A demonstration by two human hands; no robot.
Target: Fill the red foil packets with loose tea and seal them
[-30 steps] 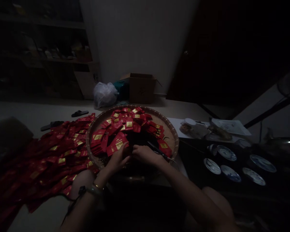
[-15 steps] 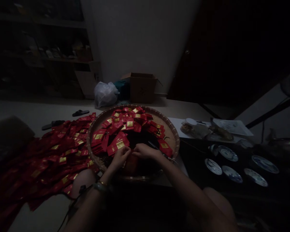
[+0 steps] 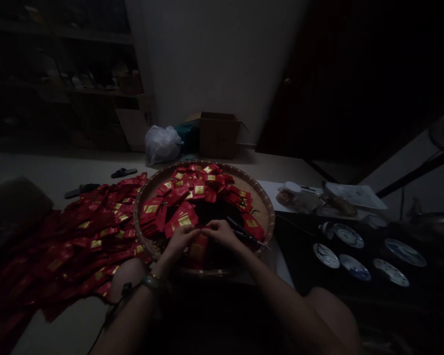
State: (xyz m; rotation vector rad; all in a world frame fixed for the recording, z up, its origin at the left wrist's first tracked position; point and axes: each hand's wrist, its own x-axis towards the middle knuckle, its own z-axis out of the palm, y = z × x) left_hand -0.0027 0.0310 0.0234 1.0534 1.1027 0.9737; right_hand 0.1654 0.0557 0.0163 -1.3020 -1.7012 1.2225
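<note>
Both my hands meet over a round woven bamboo tray (image 3: 203, 167). Between their fingertips, my left hand (image 3: 181, 240) and my right hand (image 3: 222, 234) pinch the top of an upright red sachet with a gold label (image 3: 197, 251). Many similar red sachets (image 3: 177, 202) lie heaped around the tray's far half, and dark loose tea leaves (image 3: 210, 211) fill its middle. A slim dark-handled tool (image 3: 244, 234) lies against my right hand, though I cannot tell whether that hand grips it.
A large spread of red sachets (image 3: 77, 236) covers the surface left of the tray. To the right stand blue-and-white saucers (image 3: 354, 267) and papers (image 3: 355, 195). A cardboard box (image 3: 218, 135) and a plastic bag (image 3: 163, 145) sit behind.
My hands have drawn closer together, and a red sachet now shows upright below their fingertips. The view has shifted only slightly.
</note>
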